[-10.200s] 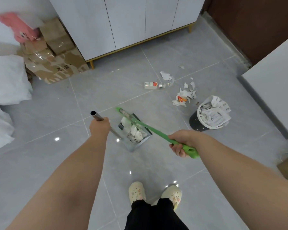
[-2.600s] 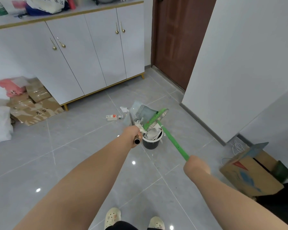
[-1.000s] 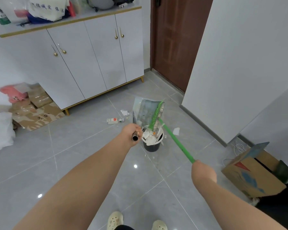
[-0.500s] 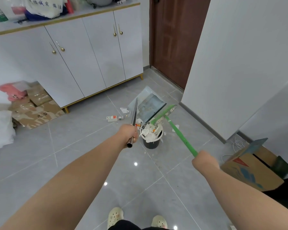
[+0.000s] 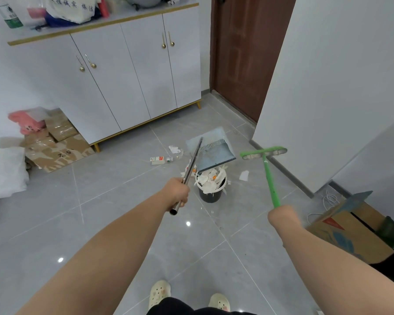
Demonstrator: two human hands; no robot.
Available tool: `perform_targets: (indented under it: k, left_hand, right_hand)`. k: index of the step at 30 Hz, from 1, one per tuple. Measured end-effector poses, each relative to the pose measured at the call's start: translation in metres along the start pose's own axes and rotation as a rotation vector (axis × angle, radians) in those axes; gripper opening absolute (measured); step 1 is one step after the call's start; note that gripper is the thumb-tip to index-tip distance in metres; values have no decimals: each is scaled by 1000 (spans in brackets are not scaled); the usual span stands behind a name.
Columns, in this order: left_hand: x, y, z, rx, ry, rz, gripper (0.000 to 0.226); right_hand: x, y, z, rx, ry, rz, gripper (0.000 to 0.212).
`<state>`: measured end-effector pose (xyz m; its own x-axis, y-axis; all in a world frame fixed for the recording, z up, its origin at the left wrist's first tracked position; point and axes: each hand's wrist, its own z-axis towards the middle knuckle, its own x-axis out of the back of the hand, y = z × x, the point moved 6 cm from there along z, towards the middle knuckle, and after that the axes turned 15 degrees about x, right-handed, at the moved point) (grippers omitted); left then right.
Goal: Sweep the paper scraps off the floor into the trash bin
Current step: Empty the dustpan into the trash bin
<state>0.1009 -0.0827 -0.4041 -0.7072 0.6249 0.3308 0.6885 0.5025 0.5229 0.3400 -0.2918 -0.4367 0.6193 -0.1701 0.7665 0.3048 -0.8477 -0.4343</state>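
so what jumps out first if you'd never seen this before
The grey dustpan tipped over the paper-stuffed trash bin at mid-floor, its metal handle gripped by the left hand. To its right the right hand holds a green broom, with a white paper scrap on the floor between broom and bin.

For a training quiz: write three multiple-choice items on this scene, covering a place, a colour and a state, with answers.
1. Where is the dustpan?
A. tilted over the trash bin
B. lying flat beside it
C. underneath it

2. What colour is the broom handle?
A. red
B. green
C. blue

3. What state is the trash bin in?
A. empty
B. tipped over
C. upright, heaped with paper scraps

Answers: 1 A, its lower edge hangs over the bin; 2 B, the right hand holds a green stick; 3 C, white scraps mound above its rim.
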Motion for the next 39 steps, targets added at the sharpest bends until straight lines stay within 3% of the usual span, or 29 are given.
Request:
perform_targets:
  k: [5, 14, 25, 30, 39]
  left_hand:
    - [1, -12, 3, -52, 41, 211, 14]
    - [16, -17, 7, -73, 83, 220, 21]
    - [24, -9, 6, 15, -81, -248, 22]
    - [33, -7, 17, 75, -125, -555, 19]
    - [58, 4, 45, 173, -274, -996, 24]
  right_hand:
    - [5, -3, 6, -10, 6, 94, 26]
    - [-1, -14, 3, -21, -11, 128, 27]
    - [-10, -28, 4, 31, -34, 87, 32]
    - [-3, -39, 4, 89, -23, -111, 29]
    - [-21, -104, 15, 310, -94, -681, 32]
